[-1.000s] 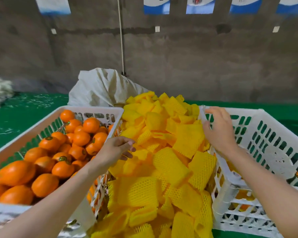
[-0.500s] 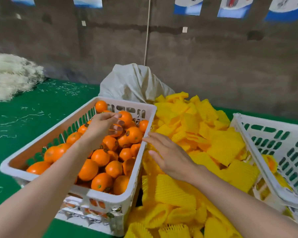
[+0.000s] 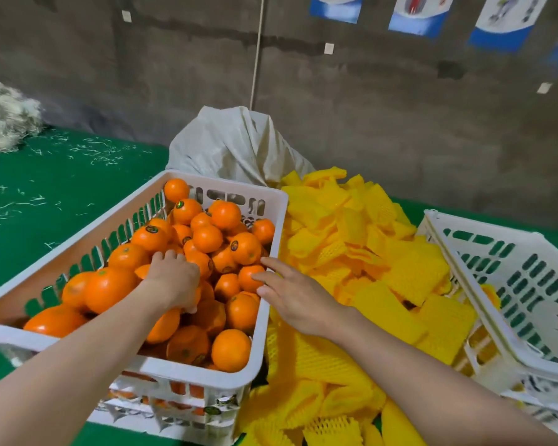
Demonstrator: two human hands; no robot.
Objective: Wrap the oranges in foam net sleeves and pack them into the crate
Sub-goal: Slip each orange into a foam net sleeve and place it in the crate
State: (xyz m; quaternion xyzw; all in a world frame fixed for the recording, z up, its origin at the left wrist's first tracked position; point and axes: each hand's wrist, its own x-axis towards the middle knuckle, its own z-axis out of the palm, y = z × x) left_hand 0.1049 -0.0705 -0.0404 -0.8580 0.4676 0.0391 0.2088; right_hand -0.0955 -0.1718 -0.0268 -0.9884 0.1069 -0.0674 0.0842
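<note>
Though deep among oranges (image 3: 207,239), left hand (image 3: 174,280) fingers (image 3: 162,256) half hidden.

The left hand (image 3: 174,280) covers the oranges (image 3: 207,238) beneath it (its grasp cannot be told). The white crate (image 3: 496,230) runs off the right edge, the posters (image 3: 334,8) are cropped above, and the fruit stickers (image 3: 151,229) are unreadable.

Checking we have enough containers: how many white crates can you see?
2. One crate on the left holds the oranges; the other crate stands right of the yellow foam sleeves, partly cut off. More may be stacked underneath.
</note>
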